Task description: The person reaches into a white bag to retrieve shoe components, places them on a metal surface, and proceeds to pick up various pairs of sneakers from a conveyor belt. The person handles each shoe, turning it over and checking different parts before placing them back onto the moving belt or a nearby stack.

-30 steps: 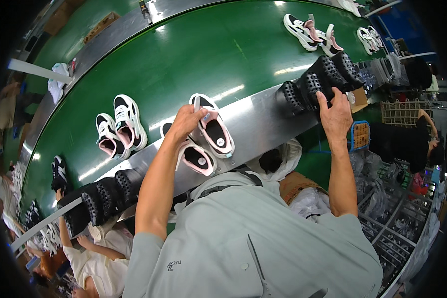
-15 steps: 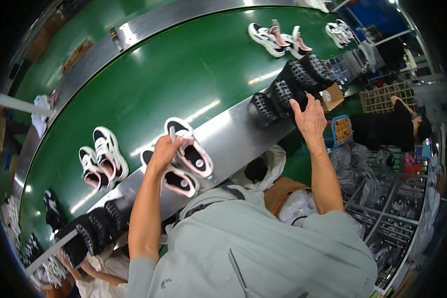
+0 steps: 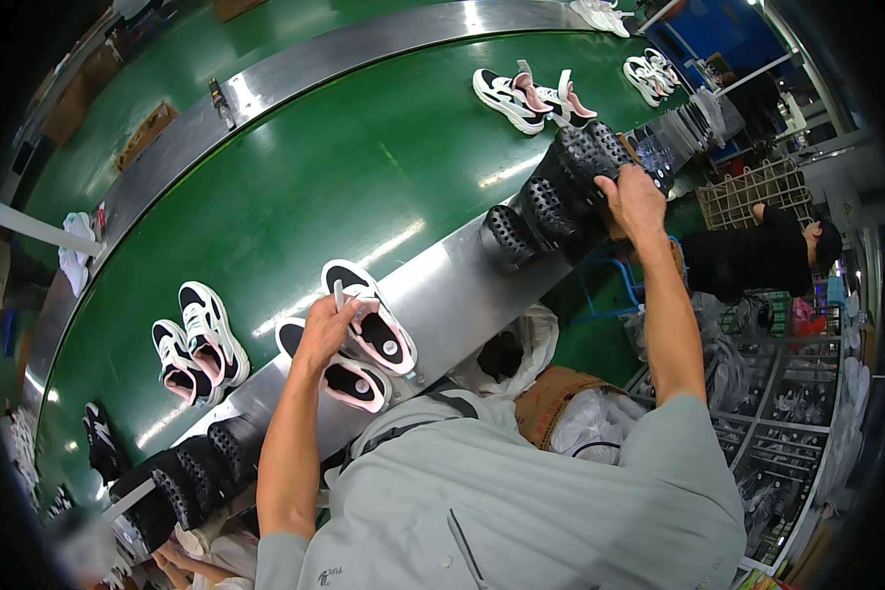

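My left hand (image 3: pixel 326 326) is closed on the grey tongue tab of a white, black and pink sneaker (image 3: pixel 395 329). That sneaker stands on the metal edge of the belt line, its pink-lined opening facing me. Its mate, a second sneaker (image 3: pixel 361 385), sits beside it, partly hidden by my hand and wrist. Farther right, my right hand (image 3: pixel 635 202) is closed on the near end of a black studded block (image 3: pixel 582 162). Another black studded block (image 3: pixel 549 208) and a smaller studded block (image 3: pixel 508 236) stand to its left on the metal edge.
A green conveyor belt (image 3: pixel 295 187) carries a sneaker pair (image 3: pixel 206 339) at left and another pair (image 3: pixel 516 98) at far right. More black studded blocks (image 3: pixel 192 472) line the lower left. Below the edge is a cardboard box (image 3: pixel 546 401) with plastic bags. A person (image 3: pixel 757 256) is at right.
My right hand has moved right and closed on the black studded block, which is now tilted and shifted. My left hand keeps its hold on the sneaker. The whole view has shifted slightly.
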{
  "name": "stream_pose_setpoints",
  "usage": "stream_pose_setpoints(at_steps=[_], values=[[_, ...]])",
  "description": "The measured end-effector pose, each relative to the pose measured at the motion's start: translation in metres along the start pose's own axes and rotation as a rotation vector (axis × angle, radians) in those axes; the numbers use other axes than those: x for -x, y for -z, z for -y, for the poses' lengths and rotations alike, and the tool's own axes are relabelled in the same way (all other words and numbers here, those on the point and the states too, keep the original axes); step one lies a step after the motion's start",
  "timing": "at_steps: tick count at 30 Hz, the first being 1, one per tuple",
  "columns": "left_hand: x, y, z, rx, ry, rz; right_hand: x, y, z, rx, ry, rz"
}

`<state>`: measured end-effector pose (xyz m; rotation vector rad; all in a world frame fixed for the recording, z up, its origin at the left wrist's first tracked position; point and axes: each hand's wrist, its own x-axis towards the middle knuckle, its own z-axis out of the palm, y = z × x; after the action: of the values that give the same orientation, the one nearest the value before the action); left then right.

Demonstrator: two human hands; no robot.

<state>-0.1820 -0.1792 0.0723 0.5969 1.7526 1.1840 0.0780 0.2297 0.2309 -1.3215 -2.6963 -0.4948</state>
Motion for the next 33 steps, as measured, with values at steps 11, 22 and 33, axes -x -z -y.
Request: stream_pose_setpoints(at_steps=[11,22,33], values=[[-0.011,0.0,0.013,0.026,-0.018,0.037,0.168,0.03,0.181,-0.858,0.309,0.776],[-0.005,-0.016,-0.004,-0.05,-0.077,0.081,0.184,0.009,0.201,-0.747,0.332,0.612],[-0.021,-0.033,0.0,-0.348,-0.395,0.009,0.208,-0.068,0.261,-0.739,0.351,0.366]])
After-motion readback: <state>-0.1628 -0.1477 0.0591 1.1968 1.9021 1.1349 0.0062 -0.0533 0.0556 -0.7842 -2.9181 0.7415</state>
